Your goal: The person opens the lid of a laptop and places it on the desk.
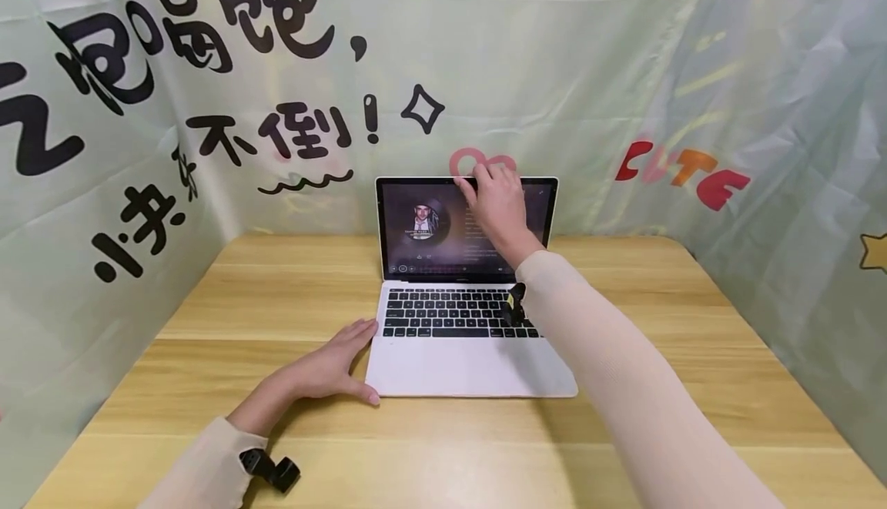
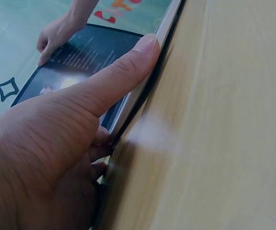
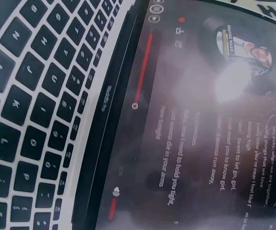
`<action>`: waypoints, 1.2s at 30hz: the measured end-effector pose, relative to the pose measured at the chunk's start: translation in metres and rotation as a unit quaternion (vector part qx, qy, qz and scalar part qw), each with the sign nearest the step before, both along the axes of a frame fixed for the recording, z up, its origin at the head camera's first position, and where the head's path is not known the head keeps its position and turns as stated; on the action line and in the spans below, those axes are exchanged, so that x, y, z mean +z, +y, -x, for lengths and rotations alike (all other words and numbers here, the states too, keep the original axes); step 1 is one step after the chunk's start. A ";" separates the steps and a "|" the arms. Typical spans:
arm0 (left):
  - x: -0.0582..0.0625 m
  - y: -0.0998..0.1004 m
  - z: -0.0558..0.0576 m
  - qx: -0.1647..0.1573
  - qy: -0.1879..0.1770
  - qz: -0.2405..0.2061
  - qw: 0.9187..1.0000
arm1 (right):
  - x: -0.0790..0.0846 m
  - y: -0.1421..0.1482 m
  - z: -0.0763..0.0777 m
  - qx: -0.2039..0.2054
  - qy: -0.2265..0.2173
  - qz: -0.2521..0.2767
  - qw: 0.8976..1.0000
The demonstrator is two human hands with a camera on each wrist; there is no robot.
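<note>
A silver laptop [image 1: 471, 366] stands unfolded on the wooden table, its lit screen [image 1: 423, 243] tilted up and showing a music player with lyrics. My right hand [image 1: 495, 201] grips the top edge of the screen, thumb in front and fingers over the rim. My left hand [image 1: 326, 366] rests against the base's front left corner, fingers along its left side and thumb at the front edge. In the left wrist view the thumb [image 2: 123, 72] lies straight across the base's edge. The right wrist view shows the keyboard [image 3: 37, 115] and the lyrics; only a sliver of fingertip shows there.
The wooden table [image 1: 277, 286] extends on both sides of the laptop. Pale fabric [image 1: 540, 70] with printed lettering hangs close behind the table and along both sides. Small black devices are fixed at both sleeve cuffs [image 1: 239, 447].
</note>
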State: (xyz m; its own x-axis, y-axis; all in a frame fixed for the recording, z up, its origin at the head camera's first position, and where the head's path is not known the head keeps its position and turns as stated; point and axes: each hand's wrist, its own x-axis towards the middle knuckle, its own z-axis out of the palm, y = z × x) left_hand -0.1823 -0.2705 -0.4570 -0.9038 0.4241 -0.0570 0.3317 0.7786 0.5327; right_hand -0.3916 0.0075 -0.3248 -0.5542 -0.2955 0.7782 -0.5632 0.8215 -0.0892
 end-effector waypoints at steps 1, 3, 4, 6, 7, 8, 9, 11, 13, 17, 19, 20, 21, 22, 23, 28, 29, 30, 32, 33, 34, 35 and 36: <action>0.000 0.000 0.000 0.001 0.001 -0.001 1.000 | 0.000 0.000 0.002 -0.001 -0.004 -0.004 1.000; 0.000 0.000 0.001 0.002 -0.001 -0.003 1.000 | 0.000 0.000 0.007 -0.001 -0.017 -0.018 1.000; 0.001 0.000 0.001 0.001 -0.001 -0.003 1.000 | 0.000 0.000 0.009 0.000 -0.026 -0.025 0.999; 0.000 0.000 0.001 0.001 -0.002 0.003 1.000 | 0.000 0.001 0.014 -0.001 -0.045 -0.044 0.998; -0.001 -0.001 0.001 0.002 -0.003 0.004 1.000 | -0.001 0.001 0.016 0.002 -0.052 -0.055 0.997; -0.001 -0.001 0.000 0.002 -0.003 0.003 1.000 | -0.001 0.000 0.018 0.003 -0.058 -0.068 0.996; -0.002 -0.001 -0.001 0.002 -0.003 0.003 1.000 | -0.001 0.000 0.020 0.005 -0.062 -0.080 0.995; -0.002 -0.001 -0.001 0.004 -0.003 0.004 1.000 | 0.000 0.000 0.025 0.006 -0.063 -0.105 0.992; -0.002 -0.001 -0.001 0.004 -0.002 0.002 1.000 | 0.001 0.001 0.029 0.007 -0.063 -0.126 0.990; -0.001 0.000 -0.001 0.001 0.000 0.006 1.000 | 0.001 0.001 0.034 -0.001 -0.077 -0.145 0.986; -0.001 0.000 -0.001 0.001 -0.001 0.006 1.000 | 0.002 0.002 0.033 -0.005 -0.086 -0.150 0.985; -0.001 0.000 -0.001 0.003 -0.002 0.006 1.000 | 0.003 0.002 0.032 -0.006 -0.089 -0.154 0.984; -0.001 0.000 0.000 0.005 -0.002 0.008 1.000 | 0.005 0.003 0.030 -0.007 -0.091 -0.159 0.983; 0.000 0.000 0.000 0.006 -0.004 0.009 1.000 | 0.006 0.005 0.028 -0.006 -0.092 -0.164 0.982; 0.000 0.000 0.000 0.007 -0.005 0.010 1.000 | 0.008 0.007 0.025 -0.004 -0.090 -0.168 0.982; 0.001 0.001 0.001 0.007 -0.002 0.011 1.000 | 0.015 0.019 0.010 0.023 -0.073 -0.167 0.983; 0.001 0.001 0.001 0.006 -0.001 0.009 1.000 | 0.016 0.021 0.007 0.030 -0.070 -0.165 0.983; 0.001 0.001 0.001 0.005 0.000 0.011 1.000 | 0.016 0.024 0.004 0.037 -0.068 -0.163 0.984; 0.001 0.001 0.001 0.004 0.001 0.011 1.000 | 0.017 0.030 -0.003 0.047 -0.069 -0.161 0.983; 0.000 0.001 0.001 0.002 0.003 0.011 1.000 | 0.017 0.033 -0.006 0.052 -0.070 -0.161 0.983; 0.000 0.001 0.001 0.002 0.002 0.013 1.000 | 0.017 0.036 -0.010 0.057 -0.072 -0.160 0.983; 0.000 0.001 0.001 0.001 0.002 0.013 1.000 | 0.017 0.040 -0.013 0.061 -0.072 -0.160 0.983; 0.000 0.002 0.000 0.001 0.000 0.014 1.000 | 0.016 0.043 -0.017 0.064 -0.074 -0.161 0.982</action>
